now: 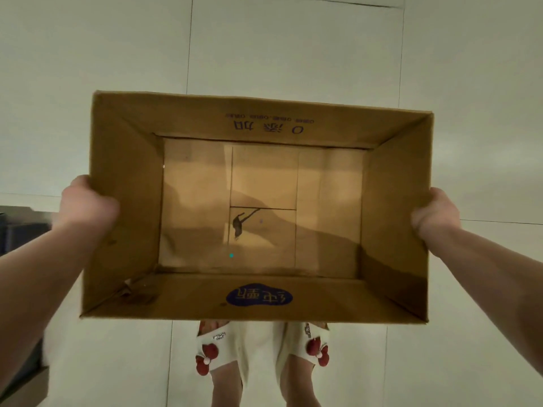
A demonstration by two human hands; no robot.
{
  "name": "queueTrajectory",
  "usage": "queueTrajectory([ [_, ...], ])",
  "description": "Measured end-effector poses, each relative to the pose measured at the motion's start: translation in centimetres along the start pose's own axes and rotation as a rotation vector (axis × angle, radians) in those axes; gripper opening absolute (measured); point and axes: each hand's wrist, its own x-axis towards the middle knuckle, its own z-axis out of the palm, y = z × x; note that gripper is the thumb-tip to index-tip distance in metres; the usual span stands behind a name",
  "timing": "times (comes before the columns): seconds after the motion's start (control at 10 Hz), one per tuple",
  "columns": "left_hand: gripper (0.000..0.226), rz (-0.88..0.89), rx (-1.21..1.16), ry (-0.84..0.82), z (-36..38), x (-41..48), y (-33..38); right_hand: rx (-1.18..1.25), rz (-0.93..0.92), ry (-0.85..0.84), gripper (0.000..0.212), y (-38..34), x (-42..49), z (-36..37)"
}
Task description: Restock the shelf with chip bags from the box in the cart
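Observation:
I look straight down into an open brown cardboard box [126, 201] held level above a pale tiled floor. The box is empty: only its taped bottom flaps and a dark smear show inside. Blue printed characters mark the near and far inner walls. My left hand [85, 205] grips the box's left wall from outside. My right hand [435, 212] grips the right wall the same way. No chip bags, shelf or cart appear in this view.
My feet in white slippers with red bows [261, 348] stand just below the box's near edge. A dark grey object [20, 227] sits at the left edge of the view. Pale floor tiles [293, 48] stretch ahead and to the right.

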Motion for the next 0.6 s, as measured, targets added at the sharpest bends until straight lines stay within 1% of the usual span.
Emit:
queueTrajectory([
  [0.1, 0.052, 0.017, 0.021, -0.030, 1.0, 0.3, -0.1, 0.005, 0.019, -0.036, 0.053, 0.2, 1.1, 1.2],
  [0.3, 0.043, 0.039, 0.013, -0.053, 1.6, 0.9, 0.4, 0.001, -0.007, -0.107, 0.048, 0.0, 1.6, 2.1],
  [0.4, 0.059, 0.008, 0.045, -0.081, 1.6, 0.1, 1.3, 0.017, -0.038, -0.117, 0.055, -0.4, 0.6, 1.7],
  [0.5, 0.070, 0.071, 0.088, -0.096, 0.8, -1.6, 2.3, -0.083, -0.108, -0.177, 0.068, -0.3, -1.8, 0.8],
  [0.6, 0.068, 0.220, 0.132, -0.095, -1.4, -4.4, 4.0, -0.286, -0.291, -0.224, 0.059, 1.0, -6.5, -0.5],
])
